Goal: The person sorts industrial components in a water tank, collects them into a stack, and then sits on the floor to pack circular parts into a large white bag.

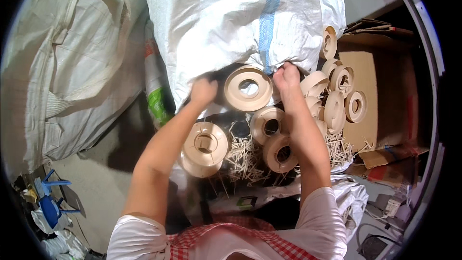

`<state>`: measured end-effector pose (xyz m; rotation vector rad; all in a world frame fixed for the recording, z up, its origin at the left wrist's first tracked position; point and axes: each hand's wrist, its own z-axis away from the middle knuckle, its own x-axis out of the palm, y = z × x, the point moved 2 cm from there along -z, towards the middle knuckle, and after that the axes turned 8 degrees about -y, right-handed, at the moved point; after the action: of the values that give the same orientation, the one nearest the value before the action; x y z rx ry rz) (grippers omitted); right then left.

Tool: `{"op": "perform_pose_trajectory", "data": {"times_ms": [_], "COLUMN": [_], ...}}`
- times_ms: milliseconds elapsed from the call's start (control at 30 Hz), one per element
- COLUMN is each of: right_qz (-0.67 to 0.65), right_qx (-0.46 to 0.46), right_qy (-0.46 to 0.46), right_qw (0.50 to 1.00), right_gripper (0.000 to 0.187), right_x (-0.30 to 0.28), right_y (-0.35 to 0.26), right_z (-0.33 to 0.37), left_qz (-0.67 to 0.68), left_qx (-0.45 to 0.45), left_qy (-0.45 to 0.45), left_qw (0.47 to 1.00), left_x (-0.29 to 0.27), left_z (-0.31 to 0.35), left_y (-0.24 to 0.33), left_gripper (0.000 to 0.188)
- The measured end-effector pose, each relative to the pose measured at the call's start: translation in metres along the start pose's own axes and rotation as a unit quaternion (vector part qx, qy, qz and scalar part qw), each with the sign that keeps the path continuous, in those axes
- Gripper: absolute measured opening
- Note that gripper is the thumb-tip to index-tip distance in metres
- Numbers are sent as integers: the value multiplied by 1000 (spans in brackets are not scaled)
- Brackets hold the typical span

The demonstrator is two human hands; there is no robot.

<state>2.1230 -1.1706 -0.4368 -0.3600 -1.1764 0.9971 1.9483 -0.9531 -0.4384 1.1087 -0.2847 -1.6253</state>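
A large white woven sack (216, 17) with a blue stripe fills the far middle, its opening facing me. My left hand (204, 91) is closed on the left part of its rim, slightly blurred. Gathered in the closed fingers of my right hand (288, 76) is the rim beside the stripe. Between my hands, at the sack's mouth, lies a beige plastic ring (233, 88) with a wide flange. Nearer me sit a stack of similar beige rings (192, 147) by my left forearm and two more rings (259, 127) by my right forearm.
Small pale sticks (245, 159) lie scattered between the rings. Several more beige rings (334, 110) are heaped right of my right arm, beside an open cardboard box (358, 67). A big white bulk bag (91, 62) stands at left, with a blue stool (52, 211) nearer me.
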Motion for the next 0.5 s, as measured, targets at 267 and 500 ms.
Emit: {"op": "perform_pose_trajectory", "data": {"times_ms": [267, 500], "right_qz": [764, 774], "right_qx": [-382, -282], "right_qy": [90, -22], "right_qw": [513, 566], "right_gripper": [23, 45], "right_x": [59, 56], "right_y": [-120, -135], "right_z": [2, -56], "left_qz": [-203, -321], "left_qx": [342, 302], "left_qy": [414, 287], "left_qw": [819, 850], "left_x": [-90, -149], "left_z": [-45, -39], "left_y": [60, 107], "left_gripper": [41, 46]}}
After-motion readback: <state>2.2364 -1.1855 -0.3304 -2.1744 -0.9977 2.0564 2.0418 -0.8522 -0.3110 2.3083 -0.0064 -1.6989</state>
